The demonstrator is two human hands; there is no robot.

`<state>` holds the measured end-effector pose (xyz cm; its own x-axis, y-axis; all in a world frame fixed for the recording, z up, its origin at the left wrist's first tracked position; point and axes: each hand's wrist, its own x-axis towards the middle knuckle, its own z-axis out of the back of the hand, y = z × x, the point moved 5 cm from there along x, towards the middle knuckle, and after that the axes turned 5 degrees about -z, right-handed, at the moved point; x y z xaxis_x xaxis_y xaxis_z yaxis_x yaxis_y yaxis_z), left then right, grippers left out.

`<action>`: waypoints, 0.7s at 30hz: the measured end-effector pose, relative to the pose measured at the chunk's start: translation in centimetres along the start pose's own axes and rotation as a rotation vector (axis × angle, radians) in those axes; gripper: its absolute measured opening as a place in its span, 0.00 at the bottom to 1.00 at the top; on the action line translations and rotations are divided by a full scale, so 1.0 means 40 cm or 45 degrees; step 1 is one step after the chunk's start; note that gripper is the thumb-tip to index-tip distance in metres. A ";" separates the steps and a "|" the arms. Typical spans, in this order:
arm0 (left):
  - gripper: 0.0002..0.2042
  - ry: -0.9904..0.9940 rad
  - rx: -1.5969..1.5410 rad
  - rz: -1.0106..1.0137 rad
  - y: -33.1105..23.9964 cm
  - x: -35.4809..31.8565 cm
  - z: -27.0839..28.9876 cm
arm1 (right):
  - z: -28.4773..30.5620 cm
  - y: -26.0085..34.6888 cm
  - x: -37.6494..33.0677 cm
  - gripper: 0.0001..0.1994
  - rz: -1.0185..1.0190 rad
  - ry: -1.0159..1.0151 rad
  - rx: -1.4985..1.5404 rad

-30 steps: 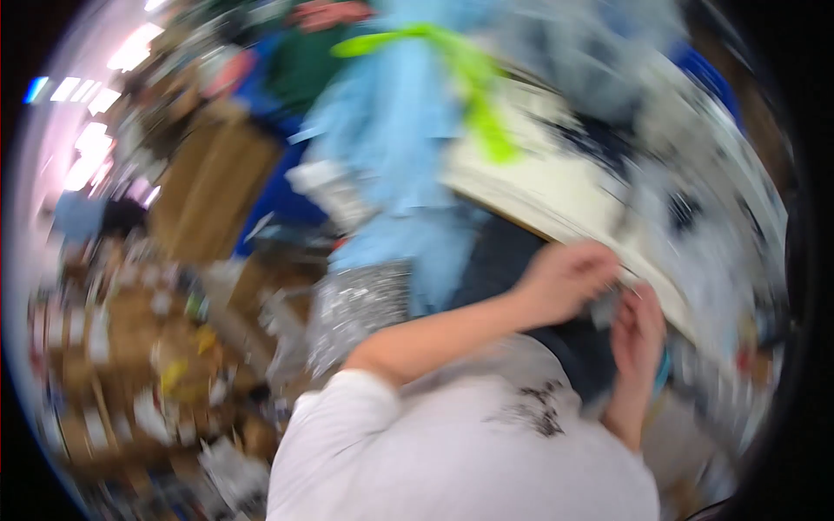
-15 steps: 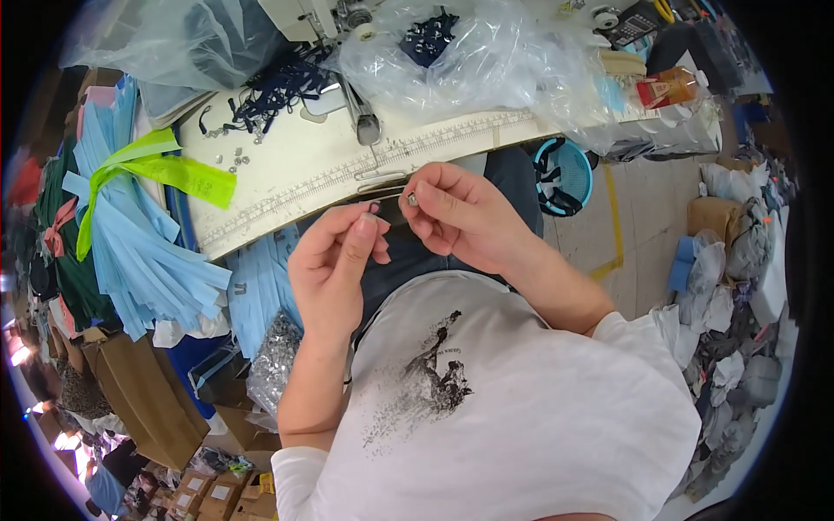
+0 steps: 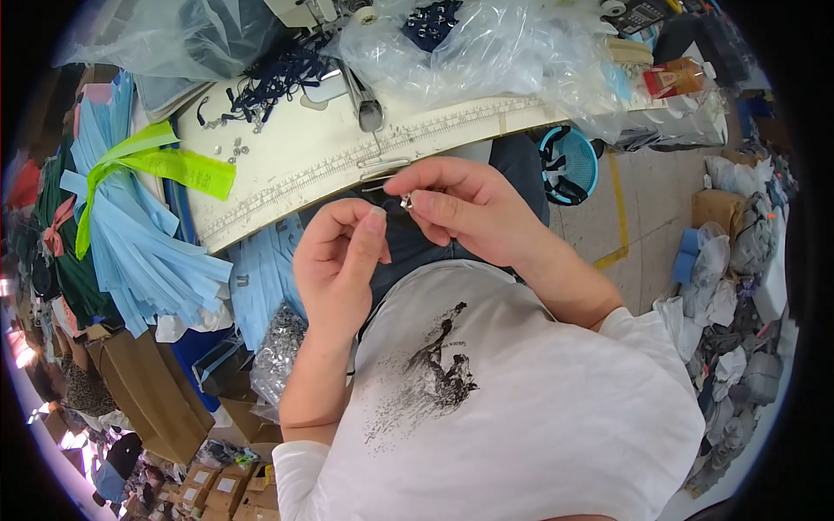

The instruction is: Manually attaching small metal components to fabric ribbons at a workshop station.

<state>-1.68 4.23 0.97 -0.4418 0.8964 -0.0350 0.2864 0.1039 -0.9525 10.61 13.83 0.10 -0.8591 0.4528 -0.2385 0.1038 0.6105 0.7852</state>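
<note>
My right hand pinches a small shiny metal fastener between thumb and forefinger, just off the table's near edge. Close by on its left, my left hand has thumb and forefinger pressed together. Whatever those left fingertips hold, if anything, is hidden. Beyond both hands, several loose metal fasteners lie on the white table with its printed ruler. A heap of dark navy cords with metal ends rests behind them.
Light-blue fabric strips, tied with a neon-yellow band, hang at the table's left. Clear plastic bags, a metal guide and a bottle occupy the tabletop. A blue basket stands right. Cardboard boxes are lower left.
My fingertips have drawn slightly apart. The dark bit at my left fingertips no longer shows, and the metal fastener in my right hand is more exposed. The whole view has shifted slightly.
</note>
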 end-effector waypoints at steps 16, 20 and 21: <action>0.04 -0.012 0.315 0.038 -0.013 -0.008 -0.014 | -0.001 0.032 -0.012 0.08 0.072 -0.092 -0.273; 0.02 0.000 0.459 -0.002 -0.021 -0.006 -0.020 | 0.002 0.037 -0.014 0.07 0.092 -0.107 -0.381; 0.02 -0.002 0.531 -0.003 -0.023 -0.006 -0.021 | 0.003 0.040 -0.015 0.07 0.138 -0.116 -0.455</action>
<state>-1.10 4.27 2.10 -0.4435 0.8957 -0.0330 -0.0835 -0.0780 -0.9935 11.34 14.60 1.44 -0.8030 0.5681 -0.1801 -0.0034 0.2979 0.9546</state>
